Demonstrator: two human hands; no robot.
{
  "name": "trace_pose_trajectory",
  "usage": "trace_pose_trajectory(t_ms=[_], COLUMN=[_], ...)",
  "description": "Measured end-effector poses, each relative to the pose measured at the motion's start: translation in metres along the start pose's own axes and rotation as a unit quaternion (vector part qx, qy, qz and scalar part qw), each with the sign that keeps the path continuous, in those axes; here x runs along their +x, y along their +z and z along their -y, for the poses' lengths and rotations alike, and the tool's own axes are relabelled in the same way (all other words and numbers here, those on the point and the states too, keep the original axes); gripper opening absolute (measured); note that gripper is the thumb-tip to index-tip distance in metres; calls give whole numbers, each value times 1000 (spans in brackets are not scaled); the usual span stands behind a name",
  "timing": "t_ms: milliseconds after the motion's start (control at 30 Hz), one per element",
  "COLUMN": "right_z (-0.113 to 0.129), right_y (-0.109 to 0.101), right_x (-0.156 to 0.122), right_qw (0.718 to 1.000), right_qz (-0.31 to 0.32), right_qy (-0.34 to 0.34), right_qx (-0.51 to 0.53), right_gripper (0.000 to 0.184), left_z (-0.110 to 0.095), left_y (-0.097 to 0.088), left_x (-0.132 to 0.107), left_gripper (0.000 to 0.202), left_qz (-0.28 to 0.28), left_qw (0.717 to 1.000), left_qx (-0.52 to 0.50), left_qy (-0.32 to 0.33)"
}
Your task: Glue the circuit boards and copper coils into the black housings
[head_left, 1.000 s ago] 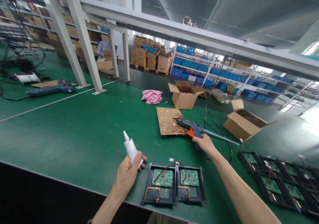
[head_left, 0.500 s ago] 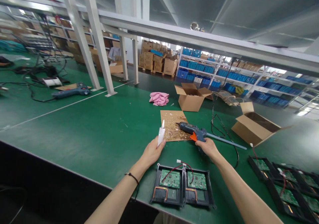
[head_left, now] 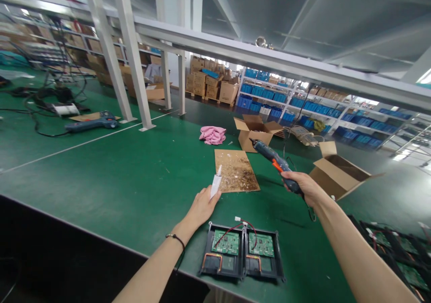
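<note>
My left hand [head_left: 202,205] is closed around a white tube with a pointed nozzle [head_left: 216,184], held tip up by the near edge of a stained cardboard sheet [head_left: 235,170]. In my right hand [head_left: 301,186] is a dark blue hot glue gun [head_left: 269,152] with an orange trigger, raised above the table and its nozzle aimed up and to the left. Below my hands, two black plastic housings [head_left: 244,260] lie side by side at the table edge. Each holds a green circuit board [head_left: 226,242] and a copper coil; red wires with white connectors run over them.
A pink cloth [head_left: 213,135] and an open cardboard box [head_left: 254,134] are behind the sheet. Another open box [head_left: 338,170] stands at right, above more black housings [head_left: 400,249]. A second glue gun [head_left: 92,123] lies at left near metal posts [head_left: 133,56].
My right hand has lifted the glue gun off the cardboard sheet, up and to the right. The left hand with the tube has hardly moved.
</note>
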State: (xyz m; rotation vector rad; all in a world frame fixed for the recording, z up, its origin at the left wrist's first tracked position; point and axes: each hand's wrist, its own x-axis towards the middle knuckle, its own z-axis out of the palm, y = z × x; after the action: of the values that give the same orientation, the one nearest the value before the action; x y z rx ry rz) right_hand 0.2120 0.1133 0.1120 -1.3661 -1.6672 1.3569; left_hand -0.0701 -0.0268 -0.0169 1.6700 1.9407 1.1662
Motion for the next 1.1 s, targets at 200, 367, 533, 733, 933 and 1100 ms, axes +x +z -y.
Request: trace_pose_trajectory(t_ms=[200, 367, 533, 733, 933, 1100], right_z=[53, 78, 82, 60, 34, 20], right_y=[-3, 15, 28, 29, 21, 16], right_x=[-34, -61, -71, -74, -94, -109], right_qw=[994, 991, 976, 991, 992, 991], right_qz=[0, 12, -74, -16, 31, 110], right_qy=[-78, -109, -168, -83, -109, -68], right_qx=[76, 82, 120, 107, 53, -39], right_gripper=[36, 41, 47, 38, 33, 34], left_z=[3, 7, 9, 9, 7, 5], left_y=[1, 0, -9, -9, -6, -6], left_x=[-1, -2, -4, -3, -1, -1], left_gripper=[42, 47, 57, 56, 56, 52], left_qz=[6, -28, -119, -164, -185, -190], left_qw=[999, 992, 965, 941, 927, 923], left_qx=[-42, -112, -202, -261, -294, -304], left_qy=[-5, -57, -115, -137, -144, -138])
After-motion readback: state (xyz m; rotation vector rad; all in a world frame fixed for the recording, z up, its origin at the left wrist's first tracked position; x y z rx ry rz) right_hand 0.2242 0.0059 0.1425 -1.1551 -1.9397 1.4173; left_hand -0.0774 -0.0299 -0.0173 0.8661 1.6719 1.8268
